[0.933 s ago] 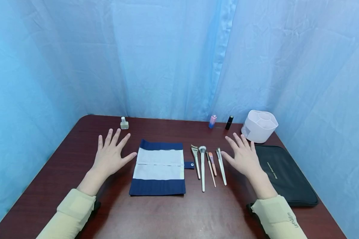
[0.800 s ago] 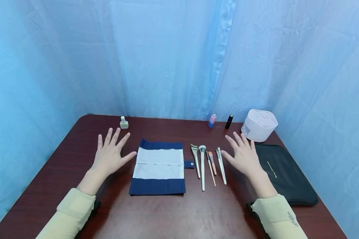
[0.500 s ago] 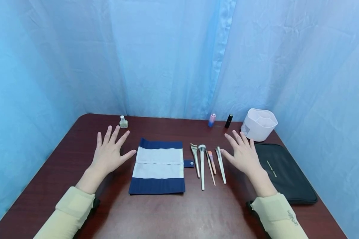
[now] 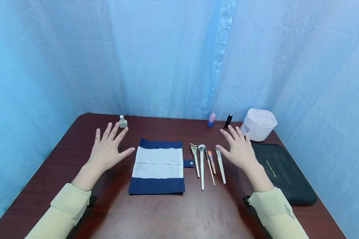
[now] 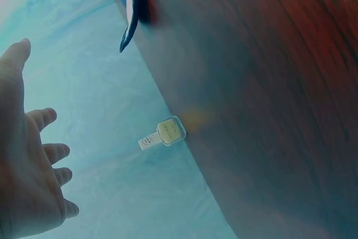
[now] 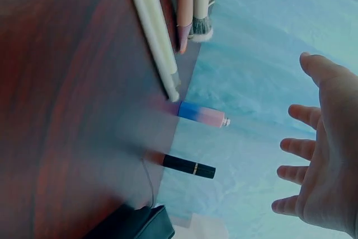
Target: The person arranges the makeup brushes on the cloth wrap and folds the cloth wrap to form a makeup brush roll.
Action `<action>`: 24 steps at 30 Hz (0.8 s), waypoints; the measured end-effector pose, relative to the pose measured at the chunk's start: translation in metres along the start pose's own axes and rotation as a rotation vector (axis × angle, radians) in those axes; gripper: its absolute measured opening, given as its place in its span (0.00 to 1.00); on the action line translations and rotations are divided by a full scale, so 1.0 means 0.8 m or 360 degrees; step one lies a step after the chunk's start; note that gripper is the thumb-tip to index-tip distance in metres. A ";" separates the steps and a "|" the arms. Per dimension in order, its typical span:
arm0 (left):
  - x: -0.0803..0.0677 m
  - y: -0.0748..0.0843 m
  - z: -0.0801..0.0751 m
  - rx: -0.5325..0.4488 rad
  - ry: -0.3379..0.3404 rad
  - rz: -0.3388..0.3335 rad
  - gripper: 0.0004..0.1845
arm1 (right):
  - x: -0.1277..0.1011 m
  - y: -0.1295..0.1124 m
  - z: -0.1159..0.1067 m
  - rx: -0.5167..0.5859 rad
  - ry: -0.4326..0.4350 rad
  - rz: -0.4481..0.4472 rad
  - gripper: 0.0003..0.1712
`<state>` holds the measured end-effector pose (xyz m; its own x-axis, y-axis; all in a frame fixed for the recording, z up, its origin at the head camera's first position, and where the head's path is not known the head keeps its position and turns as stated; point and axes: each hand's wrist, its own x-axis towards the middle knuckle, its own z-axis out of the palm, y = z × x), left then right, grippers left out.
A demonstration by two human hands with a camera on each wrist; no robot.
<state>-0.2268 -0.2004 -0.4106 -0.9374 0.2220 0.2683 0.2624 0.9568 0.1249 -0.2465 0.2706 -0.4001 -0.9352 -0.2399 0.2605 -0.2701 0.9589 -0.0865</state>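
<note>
My left hand (image 4: 106, 149) hovers left of an opened navy and white fabric brush roll (image 4: 157, 171), its fingers spread and holding nothing. The fingertips come close below a small nail polish bottle (image 4: 123, 122) in the head view. Spread just as wide, my right hand (image 4: 237, 151) holds nothing and is nearest to a pale-handled makeup brush (image 4: 220, 167). Several tools lie in a row right of the roll: one with a curved, forked head (image 4: 195, 162), a large fluffy makeup brush (image 4: 202, 169), a thin brush (image 4: 211, 171) and a short pink-orange brush (image 4: 212, 162).
Along the back edge stand a pink-blue bottle (image 4: 211, 120) and a black lipstick tube (image 4: 228, 121). A white divided organizer (image 4: 258, 125) sits at the back right, behind a flat black zip pouch (image 4: 284, 176). Blue curtains (image 4: 173, 59) surround the brown table (image 4: 155, 215).
Both hands have shifted slightly up and to the left in the head view, the right one more so. The objects on the table stay where they were.
</note>
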 end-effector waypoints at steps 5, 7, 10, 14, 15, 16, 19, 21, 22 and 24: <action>-0.001 0.002 0.002 0.0028 -0.0024 0.0046 0.46 | 0.010 -0.010 -0.003 -0.0012 0.0016 -0.0068 0.42; -0.001 0.004 0.005 0.0039 -0.0032 0.0071 0.46 | 0.015 -0.014 -0.003 -0.0020 0.0019 -0.0107 0.42; -0.003 0.005 0.011 0.0026 -0.0038 0.0119 0.47 | 0.022 -0.020 0.000 0.0001 0.0007 -0.0166 0.41; -0.005 0.006 0.022 -0.0007 -0.0068 0.0195 0.49 | 0.029 -0.032 0.010 0.0081 -0.0033 -0.0267 0.41; -0.005 0.005 0.025 -0.0021 -0.0082 0.0215 0.49 | 0.030 -0.035 0.013 0.0097 -0.0047 -0.0295 0.41; -0.005 0.006 0.028 -0.0041 -0.0089 0.0240 0.50 | 0.031 -0.039 0.016 0.0115 -0.0057 -0.0325 0.41; -0.005 0.006 0.036 -0.0116 -0.0148 0.0311 0.51 | 0.032 -0.049 0.026 0.0183 -0.0084 -0.0373 0.41; -0.004 0.007 0.041 -0.0185 -0.0214 0.0360 0.51 | 0.032 -0.055 0.032 0.0226 -0.0099 -0.0388 0.40; -0.004 0.008 0.043 -0.0218 -0.0251 0.0385 0.51 | 0.032 -0.058 0.035 0.0252 -0.0108 -0.0394 0.40; -0.003 0.008 0.047 -0.0286 -0.0329 0.0432 0.51 | 0.031 -0.062 0.040 0.0290 -0.0136 -0.0402 0.38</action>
<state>-0.2312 -0.1879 -0.4466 -0.8500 0.5133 0.1185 0.5260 0.8142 0.2460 -0.2640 0.2124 -0.4202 -0.8473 -0.4859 0.2144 -0.5252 0.8266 -0.2021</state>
